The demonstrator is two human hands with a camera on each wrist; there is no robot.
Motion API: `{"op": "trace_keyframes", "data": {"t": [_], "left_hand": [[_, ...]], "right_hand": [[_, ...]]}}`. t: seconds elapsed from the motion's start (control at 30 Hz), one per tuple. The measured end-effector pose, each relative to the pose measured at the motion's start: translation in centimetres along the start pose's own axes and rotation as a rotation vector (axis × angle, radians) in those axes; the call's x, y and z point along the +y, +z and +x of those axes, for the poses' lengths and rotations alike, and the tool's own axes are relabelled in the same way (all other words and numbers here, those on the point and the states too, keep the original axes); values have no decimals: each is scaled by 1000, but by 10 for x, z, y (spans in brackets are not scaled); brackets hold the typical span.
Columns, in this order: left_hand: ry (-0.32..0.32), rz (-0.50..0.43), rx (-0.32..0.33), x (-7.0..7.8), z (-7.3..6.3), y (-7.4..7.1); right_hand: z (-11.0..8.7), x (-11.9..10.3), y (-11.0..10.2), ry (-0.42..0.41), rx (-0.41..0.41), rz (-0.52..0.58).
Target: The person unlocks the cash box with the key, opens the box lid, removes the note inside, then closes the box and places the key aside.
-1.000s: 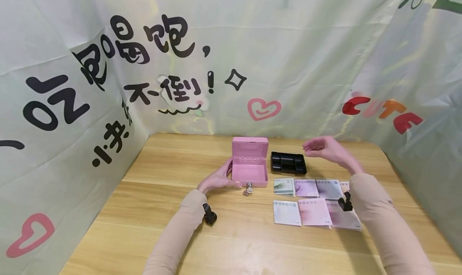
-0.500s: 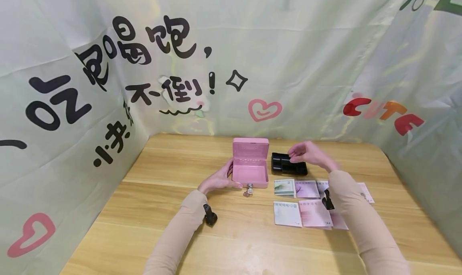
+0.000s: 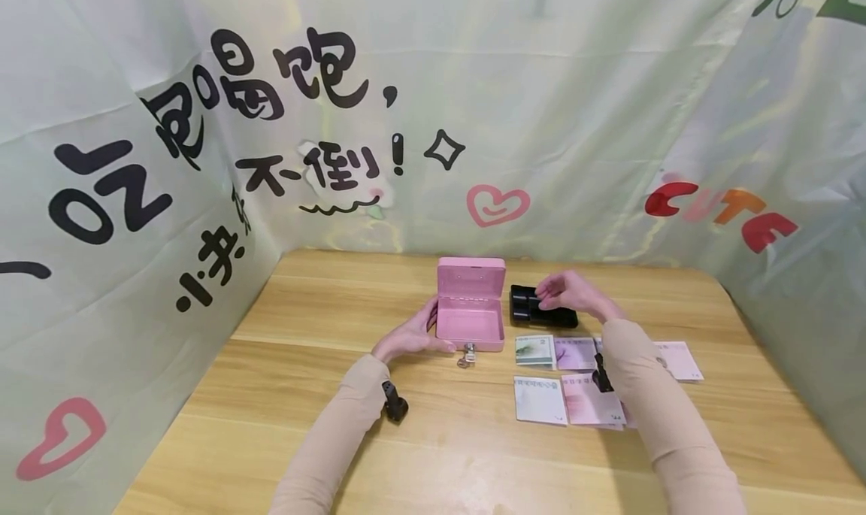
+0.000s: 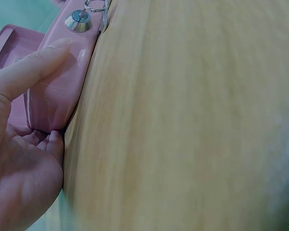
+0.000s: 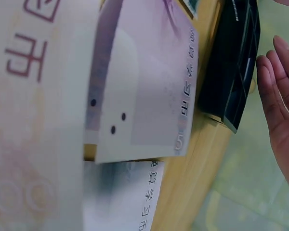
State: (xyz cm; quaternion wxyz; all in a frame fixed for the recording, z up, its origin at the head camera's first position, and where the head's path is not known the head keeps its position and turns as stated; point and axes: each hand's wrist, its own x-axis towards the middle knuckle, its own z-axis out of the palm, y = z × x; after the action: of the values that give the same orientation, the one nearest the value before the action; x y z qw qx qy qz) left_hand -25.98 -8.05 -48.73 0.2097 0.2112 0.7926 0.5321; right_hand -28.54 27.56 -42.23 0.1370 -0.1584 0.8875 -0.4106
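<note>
A pink metal cash box [image 3: 470, 325] stands on the table with its lid raised. My left hand [image 3: 410, 336] grips its front left corner, the thumb on the front wall and the fingers at the side. In the left wrist view, a round key lock [image 4: 79, 21] with a key ring sits on that wall. To the right of the box lies a black compartment tray [image 3: 563, 319]. Over it hovers my right hand [image 3: 571, 292], fingers loosely bent and apart from the tray in the right wrist view. Nothing shows between those fingers.
Folded play banknotes lie in two rows nearer me: a green one [image 3: 534, 351], a purple one [image 3: 575, 353], a pink one [image 3: 679, 361], a pale one [image 3: 539, 400] and others. My right forearm covers some. A printed cloth [image 3: 561, 124] surrounds the wooden table [image 3: 325, 440].
My right hand has moved left and down, from beyond the tray's right end to over it. The left hand keeps its hold on the cash box.
</note>
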Motion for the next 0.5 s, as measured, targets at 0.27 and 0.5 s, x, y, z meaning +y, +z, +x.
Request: {"op": "trace_keyframes", "data": {"t": [0.27,0.5], "left_hand": [[5,-14,-6,2,-1,-1],[4,-7,-3,1,-2,-1]], "right_hand": [[4,4,5,-7,8,-22],[8,9,9,-31,6,-53]]}}
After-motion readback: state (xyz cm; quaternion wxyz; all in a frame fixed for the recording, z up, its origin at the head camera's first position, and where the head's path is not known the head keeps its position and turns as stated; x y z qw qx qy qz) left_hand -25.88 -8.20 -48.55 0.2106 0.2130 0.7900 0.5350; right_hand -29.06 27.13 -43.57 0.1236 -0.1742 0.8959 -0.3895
